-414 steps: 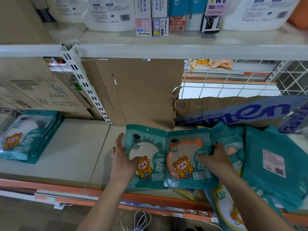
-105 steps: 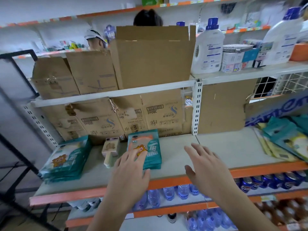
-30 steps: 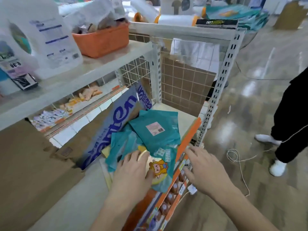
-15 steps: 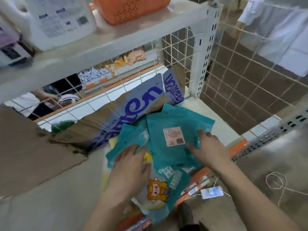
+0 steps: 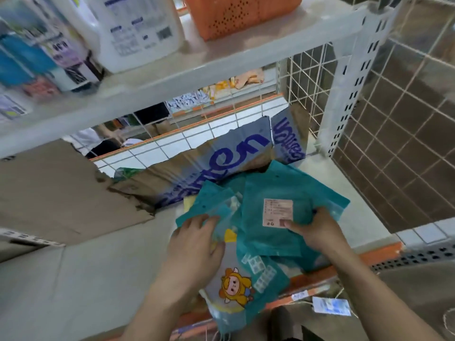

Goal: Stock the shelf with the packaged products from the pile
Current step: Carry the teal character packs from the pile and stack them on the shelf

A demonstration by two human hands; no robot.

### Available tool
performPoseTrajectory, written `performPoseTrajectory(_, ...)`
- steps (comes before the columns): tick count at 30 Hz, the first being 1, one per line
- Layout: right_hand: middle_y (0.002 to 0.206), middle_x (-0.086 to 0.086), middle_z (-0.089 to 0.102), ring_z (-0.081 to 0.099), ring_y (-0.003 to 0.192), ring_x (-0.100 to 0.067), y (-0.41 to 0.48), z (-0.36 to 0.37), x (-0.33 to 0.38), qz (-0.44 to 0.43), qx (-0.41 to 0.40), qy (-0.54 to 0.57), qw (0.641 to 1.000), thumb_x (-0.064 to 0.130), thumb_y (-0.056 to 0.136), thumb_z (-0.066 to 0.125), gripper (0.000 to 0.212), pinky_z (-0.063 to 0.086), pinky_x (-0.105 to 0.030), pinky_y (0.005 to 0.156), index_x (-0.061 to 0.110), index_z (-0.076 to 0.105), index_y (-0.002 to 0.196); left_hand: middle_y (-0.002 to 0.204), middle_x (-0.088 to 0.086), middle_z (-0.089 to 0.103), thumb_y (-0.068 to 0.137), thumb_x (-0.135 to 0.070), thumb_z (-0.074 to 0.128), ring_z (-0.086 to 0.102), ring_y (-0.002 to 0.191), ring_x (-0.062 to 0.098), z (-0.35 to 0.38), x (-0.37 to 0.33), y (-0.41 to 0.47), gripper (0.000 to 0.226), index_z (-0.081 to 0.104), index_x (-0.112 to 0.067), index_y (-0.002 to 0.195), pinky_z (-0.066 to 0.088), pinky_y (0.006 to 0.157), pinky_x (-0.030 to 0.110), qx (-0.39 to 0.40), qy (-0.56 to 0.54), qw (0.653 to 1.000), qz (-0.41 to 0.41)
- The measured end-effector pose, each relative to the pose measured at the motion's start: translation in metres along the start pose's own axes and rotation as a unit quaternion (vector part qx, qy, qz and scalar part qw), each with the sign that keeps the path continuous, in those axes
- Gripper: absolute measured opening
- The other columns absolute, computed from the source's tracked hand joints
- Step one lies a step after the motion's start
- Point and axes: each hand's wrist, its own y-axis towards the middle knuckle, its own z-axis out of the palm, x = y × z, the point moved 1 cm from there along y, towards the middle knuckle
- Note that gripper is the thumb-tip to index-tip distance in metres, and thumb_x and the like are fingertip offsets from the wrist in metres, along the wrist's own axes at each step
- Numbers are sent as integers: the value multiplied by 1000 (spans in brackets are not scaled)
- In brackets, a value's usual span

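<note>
Right hand [image 5: 317,232] has slid in onto the labelled teal packet [image 5: 278,190] since half a second ago; left hand [image 5: 194,244] barely moved.
Torn cardboard [image 5: 61,188] leans at the shelf's [image 5: 98,279] left back. Left hand lies flat, fingers relaxed, on the pile [image 5: 211,200] at the shelf's right end, beside a cartoon packet [image 5: 236,286] overhanging the orange front edge [image 5: 376,254]. Right hand grasps the teal packet, thumb on its white label [image 5: 278,212]. Wire mesh [image 5: 307,77] closes the right side.
</note>
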Motion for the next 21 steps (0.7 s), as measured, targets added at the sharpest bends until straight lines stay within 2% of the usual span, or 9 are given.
performPoseTrajectory(2, 107, 0, 73, 67, 80, -15, -2, -4, 4, -6, 11, 58, 998, 43, 70, 91, 53, 56, -32, 67, 14, 68, 107, 154, -6, 41, 98, -47, 49, 38, 141, 20, -2, 6, -5, 58, 34, -35, 153, 36, 111, 36, 0, -4, 1000, -10)
performPoseTrajectory(5, 105, -5, 76, 72, 87, -21, -11, -5, 13, -3, 2, 159, 987, 27, 75, 90, 34, 61, -42, 79, 13, 72, 101, 152, -5, 43, 97, -47, 50, 40, 138, 20, -1, 19, -13, 59, 35, -34, 153, 37, 109, 37, 2, -9, 1000, -26)
performPoseTrajectory(8, 100, -2, 76, 72, 83, -17, -32, -10, 40, -30, -20, 234, 972, 14, 82, 84, 20, 59, -32, 72, 16, 72, 97, 150, -6, 46, 97, -48, 50, 42, 136, 20, -3, 33, -21, 57, 37, -37, 151, 38, 109, 38, -7, -20, 999, -37)
performPoseTrajectory(10, 92, 1, 76, 72, 78, -16, -51, -11, 60, -48, -28, 217, 975, 14, 83, 80, 14, 60, -29, 67, 22, 71, 89, 149, -9, 45, 97, -47, 50, 42, 135, 18, -7, 42, -29, 55, 37, -38, 150, 38, 110, 36, -14, -26, 999, -32)
performPoseTrajectory(13, 87, 1, 77, 75, 75, -22, -86, -6, 90, -70, -14, 204, 976, 13, 84, 76, 14, 64, -41, 70, 22, 70, 92, 147, -10, 45, 98, -45, 49, 43, 133, 16, -17, 62, -38, 54, 36, -37, 150, 37, 109, 34, -32, -38, 999, -22)
performPoseTrajectory(14, 86, 0, 76, 75, 73, -22, -98, -1, 101, -85, -13, 187, 979, 15, 85, 75, 13, 63, -41, 67, 22, 69, 94, 146, -10, 46, 98, -45, 49, 43, 132, 16, -19, 72, -40, 55, 36, -37, 150, 38, 109, 34, -40, -40, 998, -19)
performPoseTrajectory(16, 83, -4, 73, 71, 72, -25, -122, 11, 124, -129, -17, 132, 983, 22, 86, 74, 9, 55, -34, 59, 21, 66, 92, 145, -9, 47, 98, -47, 49, 44, 132, 17, -21, 94, -45, 55, 37, -35, 150, 39, 108, 35, -52, -48, 997, -14)
performPoseTrajectory(18, 79, -6, 70, 68, 71, -27, -146, 29, 146, -153, -16, 88, 984, 27, 88, 72, 12, 49, -33, 56, 19, 63, 89, 148, -9, 46, 98, -48, 49, 43, 134, 17, -22, 120, -55, 56, 37, -35, 151, 37, 110, 35, -58, -58, 997, -9)
performPoseTrajectory(21, 69, -1, 67, 64, 62, -20, -181, 71, 177, -173, -5, 12, 985, 34, 88, 67, 14, 45, -31, 53, 23, 60, 87, 151, -10, 43, 98, -50, 48, 40, 137, 15, -23, 172, -76, 57, 35, -36, 151, 34, 112, 33, -66, -62, 996, -13)
